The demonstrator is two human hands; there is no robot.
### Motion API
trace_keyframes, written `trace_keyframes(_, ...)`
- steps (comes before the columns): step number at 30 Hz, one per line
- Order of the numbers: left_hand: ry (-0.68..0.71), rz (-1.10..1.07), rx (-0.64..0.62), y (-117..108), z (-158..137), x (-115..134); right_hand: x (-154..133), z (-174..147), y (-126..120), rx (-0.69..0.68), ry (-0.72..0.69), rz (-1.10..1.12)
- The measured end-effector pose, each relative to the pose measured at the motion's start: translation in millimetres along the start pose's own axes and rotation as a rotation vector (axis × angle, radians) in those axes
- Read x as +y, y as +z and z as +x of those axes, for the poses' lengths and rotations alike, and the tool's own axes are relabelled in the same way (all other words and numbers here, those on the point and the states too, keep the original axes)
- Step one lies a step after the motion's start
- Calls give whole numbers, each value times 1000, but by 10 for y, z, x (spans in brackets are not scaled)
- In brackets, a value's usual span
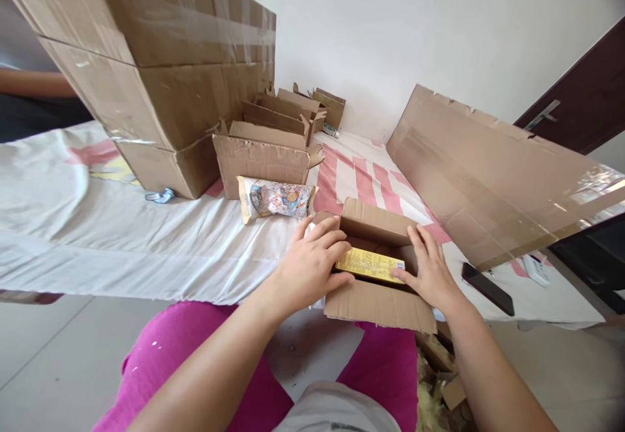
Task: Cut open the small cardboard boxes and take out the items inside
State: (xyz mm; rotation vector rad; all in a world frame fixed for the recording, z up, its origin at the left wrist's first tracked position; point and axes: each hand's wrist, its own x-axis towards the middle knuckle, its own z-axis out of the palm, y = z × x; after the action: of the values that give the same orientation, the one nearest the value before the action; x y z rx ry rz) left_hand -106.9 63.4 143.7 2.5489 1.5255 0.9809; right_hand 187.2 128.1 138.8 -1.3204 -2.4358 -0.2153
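A small open cardboard box (pixel 381 302) stands at the table's front edge, its long flaps spread outward. Inside lies a yellow printed carton (pixel 366 263) with a barcode at its right end. My left hand (pixel 315 259) rests over the box's left end, fingers spread and their tips at the opening. At the opposite end is my right hand (pixel 432 269), its fingers apart along the right rim and the thumb reaching in to the yellow carton. Left of the box lies a printed plastic packet (pixel 277 199), leaning near another open cardboard box (pixel 263 159).
Large taped cartons (pixel 170 94) are stacked at the left; more open boxes (pixel 288 110) line up behind. A big cardboard panel (pixel 488 178) stands at the right, near a dark phone (pixel 488 287). Another person's arm (pixel 36 84) shows at far left. Scraps (pixel 439 380) lie below.
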Motion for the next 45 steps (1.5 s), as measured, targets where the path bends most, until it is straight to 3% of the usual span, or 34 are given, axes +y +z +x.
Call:
trace_keyframes(3, -37, -4, -63, 68, 8, -4, -56, 34, -43, 35, -137, 26)
trace_keyframes(6, -71, 7, -102, 101, 20, 2, -79, 69, -67, -29, -225, 104)
trace_keyframes(12, -91, -83, -59, 136, 36, -4, -56, 150, -65, -139, -201, 102)
trace_keyframes(18, -43, -236, -47, 99, 45, -137, -66, 188, -50, -112, -148, 161)
trace_keyframes(21, 3, -305, -130, -6, 26, -268, 19, 143, -24, -43, -96, 370)
trace_keyframes(23, 15, -309, -159, -61, 8, -338, 93, 94, 9, 47, 36, 615)
trace_keyframes(26, -3, -252, -173, -58, -1, -354, 165, 33, 51, 270, 249, 943)
trace_keyframes(29, -33, -203, -160, 46, 35, -282, 155, 4, 48, 468, 310, 1060)
trace_keyframes(32, -83, -211, -39, 185, 104, -246, 110, -23, 9, 558, 336, 1106)
trace_keyframes(35, -206, -368, 166, 282, 161, -361, 92, -66, -25, 658, 361, 1152)
trace_keyframes(40, -632, -1000, 620, 288, 156, -793, 154, -180, 91, 863, 481, 1272)
trace_keyframes(42, -669, -1299, 776, 252, 141, -925, 179, -263, 237, 887, 593, 1293)
trace_keyframes(45, -646, -1565, 848, 195, 127, -990, 161, -411, 506, 742, 698, 1175)
